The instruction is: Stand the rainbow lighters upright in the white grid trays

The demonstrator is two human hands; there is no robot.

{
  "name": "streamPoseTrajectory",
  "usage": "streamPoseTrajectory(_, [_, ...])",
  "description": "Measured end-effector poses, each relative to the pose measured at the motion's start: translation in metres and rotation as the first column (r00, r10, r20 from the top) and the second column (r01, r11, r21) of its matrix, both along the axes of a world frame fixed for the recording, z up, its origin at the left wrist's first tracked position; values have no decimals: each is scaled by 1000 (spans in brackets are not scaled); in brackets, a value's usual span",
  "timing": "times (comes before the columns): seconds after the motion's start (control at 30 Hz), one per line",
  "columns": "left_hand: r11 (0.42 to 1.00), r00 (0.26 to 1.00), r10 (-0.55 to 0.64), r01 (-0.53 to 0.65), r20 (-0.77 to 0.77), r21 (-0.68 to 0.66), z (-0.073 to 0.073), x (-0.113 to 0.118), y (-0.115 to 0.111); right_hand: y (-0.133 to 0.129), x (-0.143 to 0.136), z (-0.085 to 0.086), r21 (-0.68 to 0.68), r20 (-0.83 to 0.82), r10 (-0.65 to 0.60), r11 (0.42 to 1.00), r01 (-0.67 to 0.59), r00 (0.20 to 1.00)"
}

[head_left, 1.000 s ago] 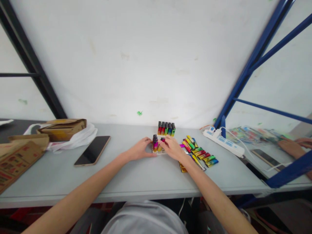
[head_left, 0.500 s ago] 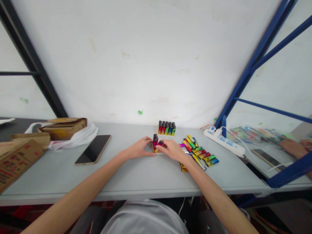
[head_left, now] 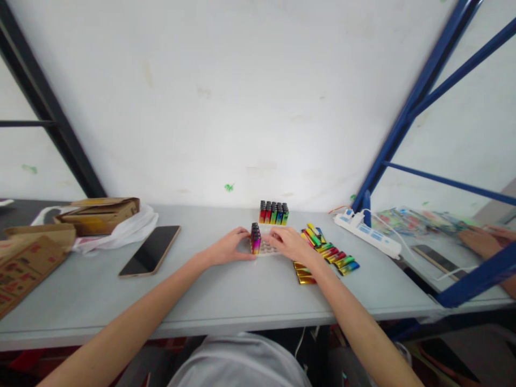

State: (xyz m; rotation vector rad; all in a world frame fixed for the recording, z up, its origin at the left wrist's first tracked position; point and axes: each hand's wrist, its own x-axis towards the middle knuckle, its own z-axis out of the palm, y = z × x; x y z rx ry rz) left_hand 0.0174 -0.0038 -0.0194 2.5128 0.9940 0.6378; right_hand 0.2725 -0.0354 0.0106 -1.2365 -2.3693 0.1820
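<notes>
A white tray (head_left: 272,250) with small holes lies on the table between my hands. A row of upright lighters (head_left: 256,239), purple with black tops, stands at its left end. My left hand (head_left: 231,246) grips that end, with the thumb in front and the fingers behind. Over the right part of the tray is my right hand (head_left: 287,240), its fingers loosely bent and apart with nothing visible in them. Loose shiny lighters (head_left: 332,253) in several colours lie to the right, partly hidden by my right forearm. Behind the tray stands a block of upright lighters (head_left: 274,213).
A phone (head_left: 150,251) lies to the left, near cardboard boxes (head_left: 99,215) and a white plastic bag (head_left: 135,228). On the right are a white power strip (head_left: 368,235) and a blue metal frame (head_left: 407,121). Another person's hands (head_left: 481,242) are beyond the frame.
The purple lighter in my right hand now stands in the row, released. My right hand has moved slightly right and back, uncovering the tray. My left hand stays at the tray's left end.
</notes>
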Motion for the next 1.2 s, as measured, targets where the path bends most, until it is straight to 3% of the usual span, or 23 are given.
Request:
streamPoseTrajectory(0.1, [1000,1000,20,-20,-6,6,-2,1,1,18,43,3,64,-26,-234,970,235,972])
streamPoseTrajectory(0.2, [998,998,58,-58,-4,17,-4,3,-1,37,90,-4,65,42,-498,866,495,866])
streamPoseTrajectory(0.3, [996,996,90,-90,5,25,-6,7,-3,49,123,-15,49,102,-609,793,607,787])
streamPoseTrajectory(0.4, [995,995,99,-100,10,31,-6,9,-4,52,133,-22,-9,164,-616,780,625,771])
streamPoseTrajectory(0.67, [995,995,95,-95,-10,18,-4,9,-4,50,124,-21,-52,212,-639,748,662,739])
streamPoseTrajectory(1.07, [996,996,92,-92,-9,11,-2,8,-5,43,115,-21,-70,205,-651,735,675,731])
streamPoseTrajectory(1.2, [996,996,91,-91,12,13,-3,8,-4,41,115,-17,-17,119,-691,717,697,713])
